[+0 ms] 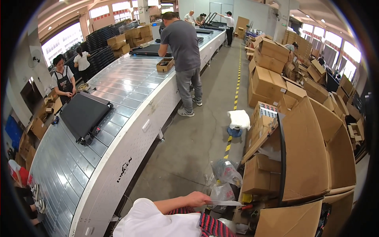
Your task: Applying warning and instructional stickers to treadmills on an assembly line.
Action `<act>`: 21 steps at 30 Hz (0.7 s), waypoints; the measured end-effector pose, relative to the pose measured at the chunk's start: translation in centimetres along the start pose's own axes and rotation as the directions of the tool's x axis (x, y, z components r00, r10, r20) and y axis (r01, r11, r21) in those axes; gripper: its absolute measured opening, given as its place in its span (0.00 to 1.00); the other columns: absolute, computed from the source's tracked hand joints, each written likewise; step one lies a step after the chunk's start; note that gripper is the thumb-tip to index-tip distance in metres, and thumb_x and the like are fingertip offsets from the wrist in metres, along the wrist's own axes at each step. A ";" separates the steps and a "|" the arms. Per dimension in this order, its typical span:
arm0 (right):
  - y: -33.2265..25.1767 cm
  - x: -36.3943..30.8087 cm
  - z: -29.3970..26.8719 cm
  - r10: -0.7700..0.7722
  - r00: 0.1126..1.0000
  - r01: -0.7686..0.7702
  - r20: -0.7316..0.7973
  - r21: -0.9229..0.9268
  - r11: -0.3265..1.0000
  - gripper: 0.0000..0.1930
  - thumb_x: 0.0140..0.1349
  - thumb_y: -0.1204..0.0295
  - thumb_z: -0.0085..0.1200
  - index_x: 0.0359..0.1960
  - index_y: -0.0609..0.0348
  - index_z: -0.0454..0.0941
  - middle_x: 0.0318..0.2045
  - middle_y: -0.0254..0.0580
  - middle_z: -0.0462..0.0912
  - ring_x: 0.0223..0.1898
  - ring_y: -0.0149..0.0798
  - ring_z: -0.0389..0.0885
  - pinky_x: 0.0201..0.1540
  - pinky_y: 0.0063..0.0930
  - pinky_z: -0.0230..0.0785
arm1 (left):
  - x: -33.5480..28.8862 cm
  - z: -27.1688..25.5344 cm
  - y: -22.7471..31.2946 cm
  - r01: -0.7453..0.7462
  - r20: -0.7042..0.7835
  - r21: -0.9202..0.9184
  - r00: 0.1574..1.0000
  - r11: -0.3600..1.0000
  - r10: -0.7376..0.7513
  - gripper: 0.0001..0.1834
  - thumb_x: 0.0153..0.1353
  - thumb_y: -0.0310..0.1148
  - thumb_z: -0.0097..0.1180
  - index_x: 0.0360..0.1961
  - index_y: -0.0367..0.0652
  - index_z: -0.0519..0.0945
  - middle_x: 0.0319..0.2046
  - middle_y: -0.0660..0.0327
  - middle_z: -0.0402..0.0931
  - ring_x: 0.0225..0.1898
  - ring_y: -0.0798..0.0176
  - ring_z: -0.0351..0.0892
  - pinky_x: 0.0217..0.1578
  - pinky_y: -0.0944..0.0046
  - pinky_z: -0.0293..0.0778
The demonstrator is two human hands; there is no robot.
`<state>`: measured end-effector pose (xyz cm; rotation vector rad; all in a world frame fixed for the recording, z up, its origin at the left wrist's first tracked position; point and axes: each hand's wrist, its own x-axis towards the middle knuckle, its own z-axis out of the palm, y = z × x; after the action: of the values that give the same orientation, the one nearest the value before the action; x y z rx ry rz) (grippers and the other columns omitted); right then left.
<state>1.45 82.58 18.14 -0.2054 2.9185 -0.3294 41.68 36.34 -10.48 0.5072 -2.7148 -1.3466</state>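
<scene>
My left hand (197, 198) reaches across to the right from a white sleeve, its fingers closed on the near end of a thin white flat piece (225, 203). Whether that piece is paper or plastic I cannot make out. It points toward an open carton (262, 173) and a small red-handled item (248, 206). Clear plastic bags (227, 172) lie just beyond the hand. Red-and-dark striped cloth (215, 225) shows below my forearm. My right hand is not in view.
On my left runs a long metal-topped conveyor (130, 94) carrying a black treadmill-like frame (85, 114). A co-worker (181, 47) stands at its side ahead. Large cartons (304, 154) crowd the right. A stool with white cloth (238, 119) stands on the yellow-black floor line.
</scene>
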 end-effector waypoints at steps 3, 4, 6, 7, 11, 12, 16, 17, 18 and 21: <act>-0.2 -0.1 0.0 -0.006 1.000 0.005 0.017 0.038 0.999 0.14 0.50 0.73 0.55 0.38 0.66 0.73 0.30 0.39 0.77 0.31 0.34 0.73 0.36 0.25 0.67 | 0.4 0.1 0.0 -0.012 0.076 0.108 0.997 0.994 0.004 0.09 0.52 0.36 0.45 0.34 0.51 0.74 0.30 0.55 0.74 0.34 0.48 0.72 0.32 0.51 0.68; -0.4 -0.1 0.0 -0.010 1.000 0.009 0.022 0.050 0.999 0.14 0.50 0.73 0.55 0.38 0.66 0.73 0.30 0.39 0.77 0.31 0.34 0.73 0.36 0.25 0.67 | 0.3 -0.2 0.3 -0.003 0.075 0.111 0.997 0.994 -0.006 0.09 0.52 0.36 0.45 0.34 0.51 0.74 0.30 0.55 0.74 0.34 0.48 0.72 0.32 0.51 0.68; -1.0 -0.2 0.1 -0.021 0.999 0.018 0.034 0.073 0.997 0.14 0.50 0.73 0.56 0.38 0.66 0.73 0.30 0.39 0.77 0.31 0.34 0.73 0.36 0.25 0.67 | -0.2 -0.3 0.3 0.014 0.068 0.113 0.997 0.993 -0.021 0.09 0.52 0.36 0.45 0.34 0.52 0.74 0.30 0.55 0.74 0.34 0.48 0.72 0.32 0.51 0.68; -1.5 -0.3 0.3 -0.028 0.999 0.024 0.043 0.086 0.996 0.14 0.50 0.73 0.56 0.38 0.66 0.73 0.30 0.39 0.77 0.31 0.34 0.73 0.35 0.25 0.67 | -0.7 -0.2 0.0 0.028 0.031 0.097 0.999 0.995 -0.031 0.08 0.52 0.36 0.45 0.33 0.52 0.74 0.30 0.55 0.74 0.34 0.48 0.72 0.32 0.51 0.68; -3.2 -0.9 1.3 -0.050 0.995 0.039 0.090 0.128 0.991 0.14 0.50 0.73 0.56 0.37 0.66 0.73 0.29 0.39 0.77 0.31 0.34 0.73 0.35 0.25 0.67 | -3.0 -0.9 -0.7 0.083 0.023 0.089 0.996 0.993 -0.086 0.08 0.52 0.35 0.44 0.32 0.51 0.74 0.29 0.55 0.74 0.34 0.48 0.72 0.32 0.51 0.68; -3.5 -0.9 1.5 -0.053 0.994 0.039 0.099 0.140 0.989 0.14 0.49 0.73 0.56 0.37 0.66 0.73 0.29 0.38 0.77 0.31 0.34 0.73 0.35 0.25 0.67 | -3.1 -0.9 -1.0 0.089 0.021 0.087 0.996 0.992 -0.091 0.08 0.52 0.35 0.44 0.32 0.51 0.74 0.29 0.55 0.74 0.34 0.48 0.72 0.32 0.51 0.68; -4.7 -4.5 1.2 -0.093 0.994 0.075 0.063 0.248 0.966 0.12 0.49 0.74 0.55 0.35 0.66 0.73 0.27 0.37 0.76 0.28 0.32 0.72 0.32 0.23 0.65 | -3.1 -1.0 -1.7 0.080 -0.009 0.110 0.997 0.991 -0.079 0.08 0.52 0.35 0.43 0.32 0.51 0.74 0.30 0.55 0.74 0.34 0.48 0.72 0.32 0.52 0.68; -5.4 -5.0 1.5 -0.094 0.996 0.089 0.011 0.237 0.968 0.09 0.49 0.77 0.54 0.33 0.66 0.73 0.24 0.37 0.75 0.26 0.31 0.70 0.29 0.23 0.64 | -2.4 -0.9 -1.7 0.036 -0.018 0.123 0.999 0.992 -0.034 0.09 0.53 0.35 0.44 0.33 0.50 0.74 0.30 0.55 0.74 0.34 0.48 0.73 0.32 0.52 0.69; -2.4 -2.3 3.4 -0.342 0.940 0.339 -0.004 0.140 0.930 0.08 0.50 0.73 0.53 0.30 0.65 0.73 0.23 0.35 0.74 0.24 0.32 0.70 0.27 0.24 0.63 | -2.2 -1.0 -1.7 0.003 -0.035 0.099 0.999 0.995 0.001 0.09 0.53 0.36 0.44 0.33 0.50 0.74 0.30 0.55 0.74 0.34 0.49 0.73 0.33 0.53 0.69; -2.5 -1.5 6.9 -0.357 0.884 0.196 0.302 0.454 0.869 0.13 0.48 0.72 0.53 0.34 0.67 0.75 0.30 0.54 0.79 0.32 0.38 0.77 0.36 0.31 0.68 | -2.5 -1.8 -0.9 0.024 -0.066 0.063 0.998 0.998 -0.020 0.09 0.55 0.36 0.44 0.32 0.47 0.75 0.29 0.55 0.74 0.33 0.49 0.73 0.33 0.56 0.70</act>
<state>4.60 79.00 12.41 -0.5632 2.3649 -0.8417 44.65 35.25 -9.83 0.5767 -2.7144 -1.2294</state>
